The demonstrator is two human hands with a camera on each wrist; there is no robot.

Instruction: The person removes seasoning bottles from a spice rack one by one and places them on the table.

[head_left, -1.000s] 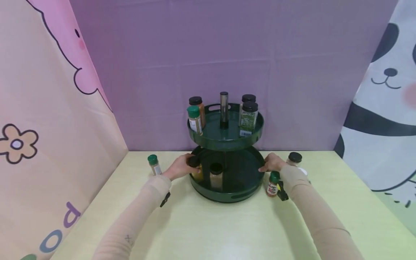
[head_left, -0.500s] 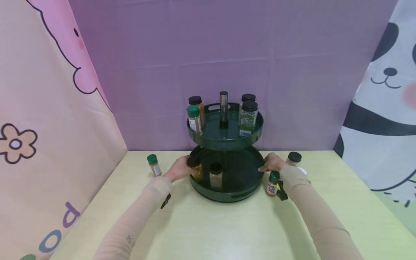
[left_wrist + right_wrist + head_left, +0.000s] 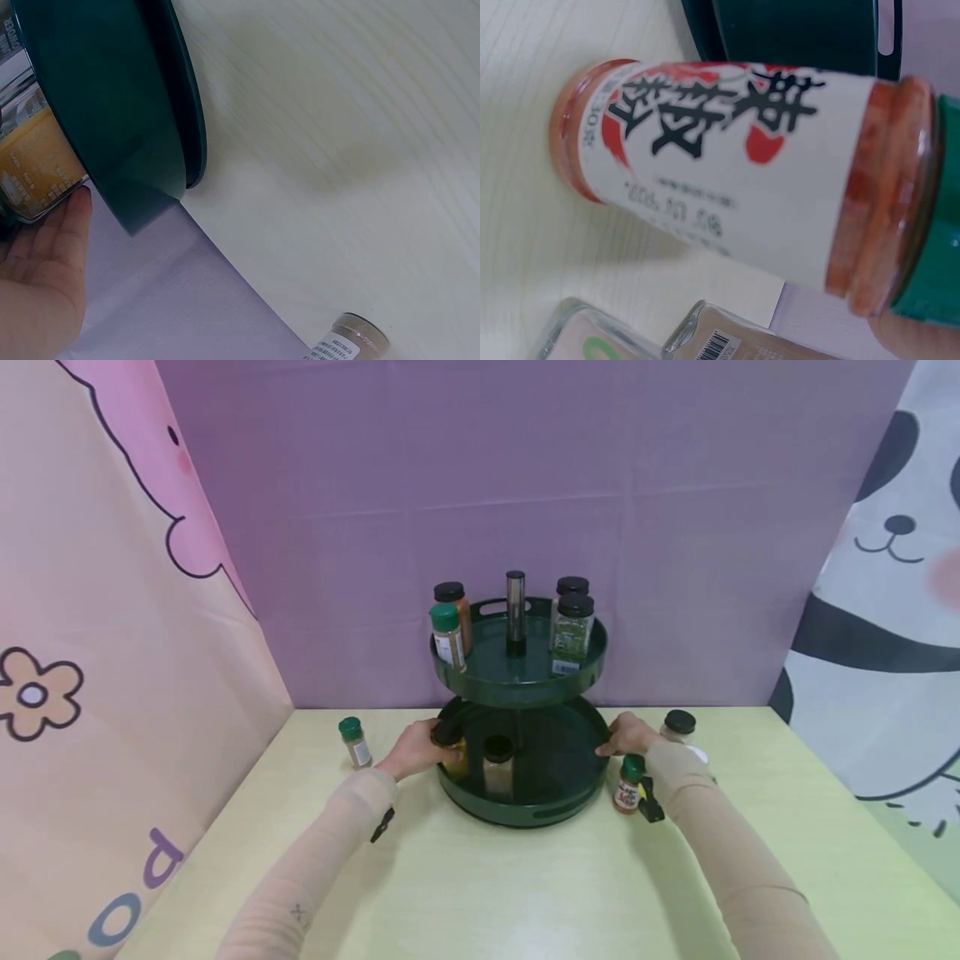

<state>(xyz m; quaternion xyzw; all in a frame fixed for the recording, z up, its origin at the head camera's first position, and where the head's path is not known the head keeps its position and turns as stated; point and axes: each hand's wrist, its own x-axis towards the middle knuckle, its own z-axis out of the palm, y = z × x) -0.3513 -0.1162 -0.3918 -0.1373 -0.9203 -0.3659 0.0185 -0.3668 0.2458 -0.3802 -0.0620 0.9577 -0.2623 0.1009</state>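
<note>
A dark green two-tier spice rack (image 3: 517, 693) stands at the back of the table. My left hand (image 3: 414, 750) grips a black-lidded spice jar of yellow powder (image 3: 41, 161) at the left inside of the lower tier (image 3: 558, 756). In the left wrist view its fingers lie along the jar beside the tier's wall. My right hand (image 3: 628, 735) holds the lower tier's right rim, thumb inside. Beside that hand stands a green-capped chili powder jar (image 3: 727, 165), large in the right wrist view, which mostly hides the hand there. Another black-lidded jar (image 3: 498, 768) sits in the lower tier.
On the upper tier (image 3: 510, 693) are a green-capped jar (image 3: 447, 639), an orange jar (image 3: 461, 622), a green herb jar (image 3: 573, 635) and another behind it. A green-capped jar (image 3: 356, 743) stands at the table's left; a black-lidded jar (image 3: 678, 727) stands behind the right wrist.
Both hands keep their holds, and the rack and jars stay put. Only a slight shift of the head view shows.
</note>
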